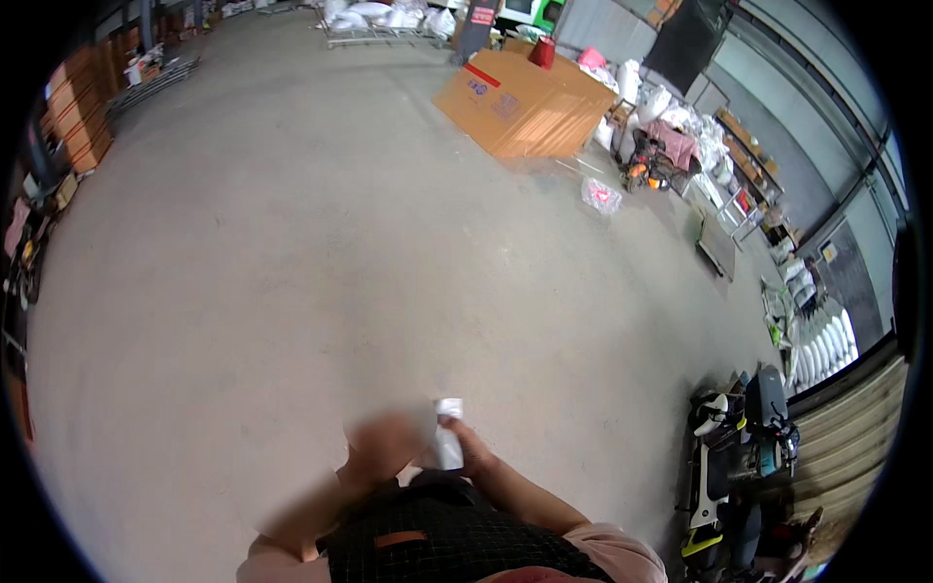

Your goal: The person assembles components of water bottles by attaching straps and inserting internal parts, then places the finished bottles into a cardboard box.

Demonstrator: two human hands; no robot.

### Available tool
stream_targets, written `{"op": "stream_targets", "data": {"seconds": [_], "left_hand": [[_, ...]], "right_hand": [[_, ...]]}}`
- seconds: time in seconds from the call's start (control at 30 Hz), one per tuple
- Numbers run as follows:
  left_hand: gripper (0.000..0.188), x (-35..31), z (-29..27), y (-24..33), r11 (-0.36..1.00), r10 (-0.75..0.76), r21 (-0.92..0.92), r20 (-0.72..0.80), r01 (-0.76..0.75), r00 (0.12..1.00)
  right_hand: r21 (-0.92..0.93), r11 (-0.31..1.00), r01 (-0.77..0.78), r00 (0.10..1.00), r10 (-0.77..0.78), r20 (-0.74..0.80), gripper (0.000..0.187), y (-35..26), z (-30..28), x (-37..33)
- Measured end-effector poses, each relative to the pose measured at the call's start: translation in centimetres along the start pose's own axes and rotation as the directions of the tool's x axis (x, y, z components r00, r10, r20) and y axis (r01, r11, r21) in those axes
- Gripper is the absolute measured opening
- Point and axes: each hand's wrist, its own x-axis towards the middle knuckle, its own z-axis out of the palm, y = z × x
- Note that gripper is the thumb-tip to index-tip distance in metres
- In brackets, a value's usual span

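Observation:
In front of my dark apron (428,530), a small white object (448,449), long and narrow like a bottle or tube, stands roughly upright in my right hand (472,451). The fingers of that hand are closed round it. Just left of it is my left hand (391,447), smeared by motion, so its fingers cannot be made out. Whether the left hand touches the white object I cannot tell.
Grey concrete floor (292,291) spreads ahead. A large cardboard box (525,102) lies farther off, with a clear plastic bag (602,195) nearby. Parked scooters (714,476) stand at my right. Stacked cartons (80,121) line the far left, and white sacks (389,15) the back.

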Motion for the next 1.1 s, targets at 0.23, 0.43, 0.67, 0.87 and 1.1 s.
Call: {"op": "stream_targets", "data": {"seconds": [0.23,0.43,0.67,0.87,1.1], "left_hand": [[0.019,36.3,-1.1,-13.7,0.895,0.411,0.147,0.097,-0.421,0.907],[0.006,61.9,-7.9,-26.4,1.0,-0.024,-0.013,-0.101,0.023,0.995],[0.024,83.3,-16.5,-38.0,0.989,-0.1,-0.126,-0.236,0.072,0.967],[0.027,107.5,-18.6,-56.6,0.997,0.075,-0.028,-0.047,-0.077,0.996],[0.025,133.0,-17.1,-72.7,0.962,0.26,0.001,0.308,-0.274,0.915]], "right_hand": [[0.164,0.921,0.354,0.927,-0.321,-0.194,0.064,-23.0,-5.5,22.2],[0.286,0.931,0.227,0.973,-0.205,-0.106,0.063,-47.2,1.2,42.3],[0.072,0.957,0.28,0.94,-0.288,0.182,0.073,-70.7,10.2,63.2],[0.019,0.945,0.326,0.94,-0.326,0.098,0.056,-86.2,13.5,84.8],[0.078,0.864,0.498,0.859,-0.478,-0.184,0.056,-105.7,11.8,98.6]]}}
